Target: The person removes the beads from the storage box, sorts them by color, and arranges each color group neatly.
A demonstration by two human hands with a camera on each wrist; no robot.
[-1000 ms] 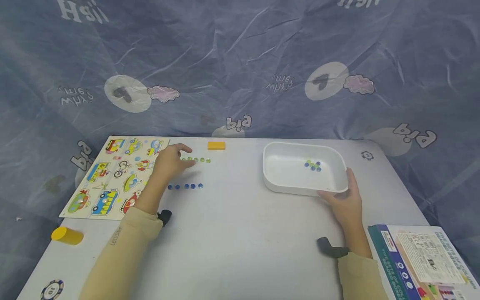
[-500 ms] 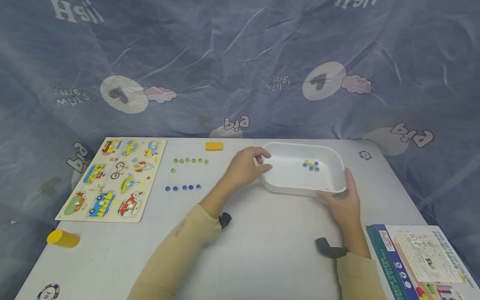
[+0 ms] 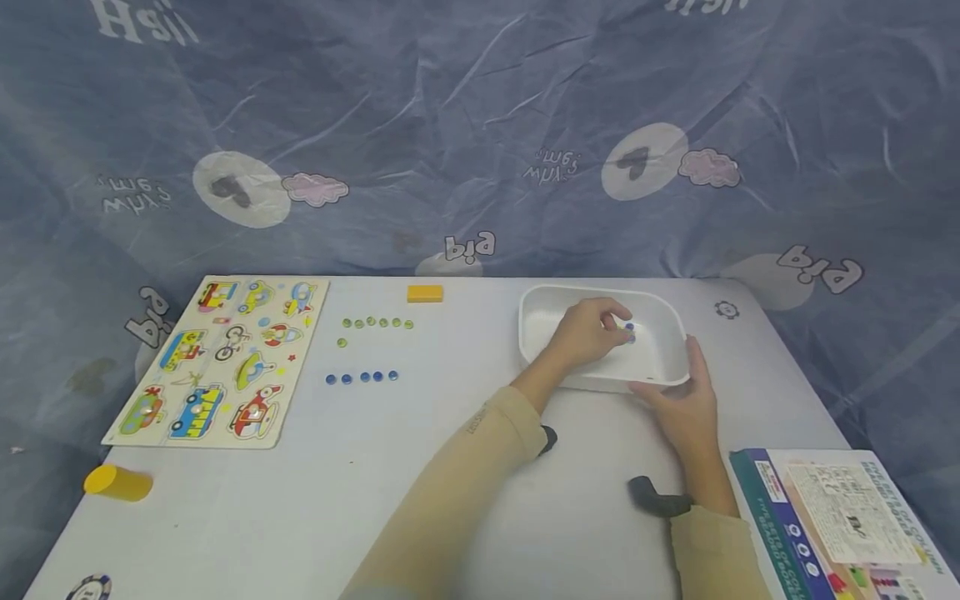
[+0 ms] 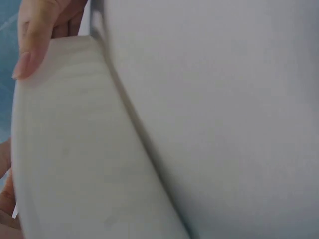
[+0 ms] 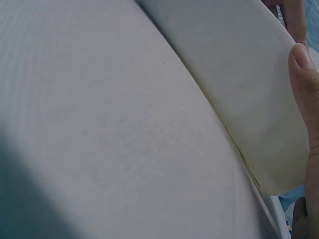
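Note:
My right hand [image 3: 682,417] grips the near right corner of a white tray [image 3: 540,358], thumb on the near side and fingers round the right end. Inside the tray, my left hand [image 3: 585,333] reaches down, its thumb and index finger apart beside small round blue beads [image 3: 629,327]. That hand hides the other beads there. On the table to the left lie a row of green beads [image 3: 384,322] with one green bead [image 3: 342,342] below it, and a row of blue beads [image 3: 365,377]. Both wrist views show the tray's outer wall [image 4: 89,139] close up.
A wooden picture puzzle board [image 3: 225,358] lies at the left, with a yellow cylinder [image 3: 120,482] in front of it. A yellow block [image 3: 424,293] sits near the back edge. At the front right lies a boxed set [image 3: 840,517].
My left hand has left the green beads, moved right across the table and entered the tray. A single green bead now shows below the green row. The right hand stays at the tray's corner.

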